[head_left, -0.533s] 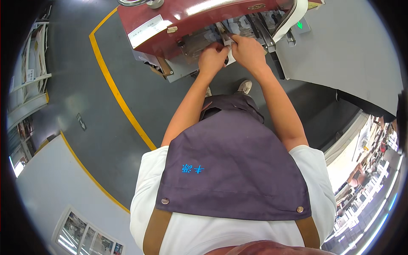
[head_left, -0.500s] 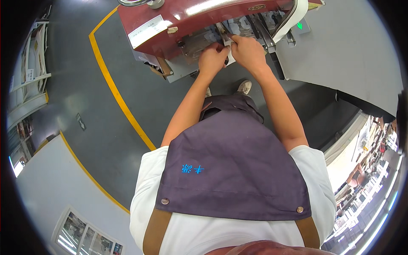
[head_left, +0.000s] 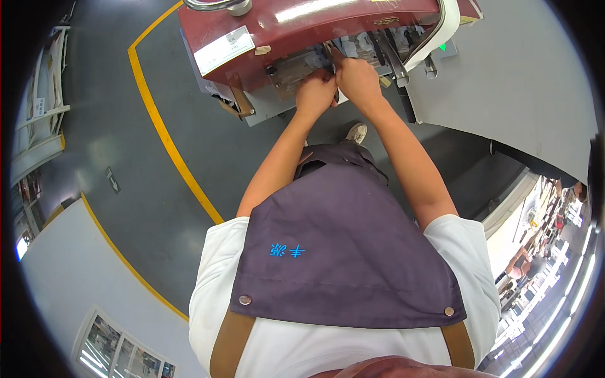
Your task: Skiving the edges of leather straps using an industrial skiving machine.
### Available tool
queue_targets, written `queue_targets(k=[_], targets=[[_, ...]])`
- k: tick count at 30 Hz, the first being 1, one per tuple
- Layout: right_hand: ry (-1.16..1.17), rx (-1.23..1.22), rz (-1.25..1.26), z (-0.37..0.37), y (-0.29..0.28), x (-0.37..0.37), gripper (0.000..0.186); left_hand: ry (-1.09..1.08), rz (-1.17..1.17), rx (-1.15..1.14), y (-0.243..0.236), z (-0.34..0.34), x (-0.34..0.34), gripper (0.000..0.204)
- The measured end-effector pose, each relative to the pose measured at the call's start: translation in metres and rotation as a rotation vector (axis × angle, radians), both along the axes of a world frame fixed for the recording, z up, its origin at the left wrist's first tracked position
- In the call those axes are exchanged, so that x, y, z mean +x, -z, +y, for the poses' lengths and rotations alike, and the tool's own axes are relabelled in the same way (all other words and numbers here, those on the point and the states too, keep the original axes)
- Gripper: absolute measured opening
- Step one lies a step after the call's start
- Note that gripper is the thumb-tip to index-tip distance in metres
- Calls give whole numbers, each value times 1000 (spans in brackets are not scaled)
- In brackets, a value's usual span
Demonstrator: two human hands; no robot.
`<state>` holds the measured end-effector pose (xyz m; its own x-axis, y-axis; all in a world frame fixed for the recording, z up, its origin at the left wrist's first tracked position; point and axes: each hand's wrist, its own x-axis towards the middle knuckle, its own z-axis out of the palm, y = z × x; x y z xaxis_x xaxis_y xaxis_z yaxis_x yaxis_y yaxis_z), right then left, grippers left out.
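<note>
Both hands meet at the open front of a dark red machine (head_left: 296, 24). My left hand (head_left: 314, 96) is closed, its fingers curled and thumb pressed in beside the other hand. Against it rests my right hand (head_left: 360, 80), with the index finger stretched into the opening and the other fingers curled. A small piece with a pale edge (head_left: 338, 96) shows just below where they meet; its kind is hidden by the fingers. A clear plate (head_left: 292, 74) lies in the opening left of the hands, and a metal lever (head_left: 393, 62) juts out to their right.
A white curved band (head_left: 446, 33) hangs at the machine's right end, beside a large pale panel (head_left: 498, 82). A brown bracket (head_left: 241, 96) sticks out at the lower left. Yellow floor tape (head_left: 159, 116) runs along the left; shelves (head_left: 44, 107) stand farther out.
The white piece that showed between my hands is now mostly covered. My right hand has shifted slightly left and down, against the left. The whole view has shifted a little.
</note>
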<state>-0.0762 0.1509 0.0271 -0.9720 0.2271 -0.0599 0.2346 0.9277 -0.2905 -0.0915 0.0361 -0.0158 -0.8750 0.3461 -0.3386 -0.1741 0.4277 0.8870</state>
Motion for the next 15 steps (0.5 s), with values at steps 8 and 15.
queue_targets(k=[8, 15], targets=[[-2, -49, -28, 16, -38, 29, 24, 46, -124, 160, 0, -9, -2, 36], [691, -555, 649, 112, -15, 64, 19, 195, 8, -59, -22, -19, -6, 34]])
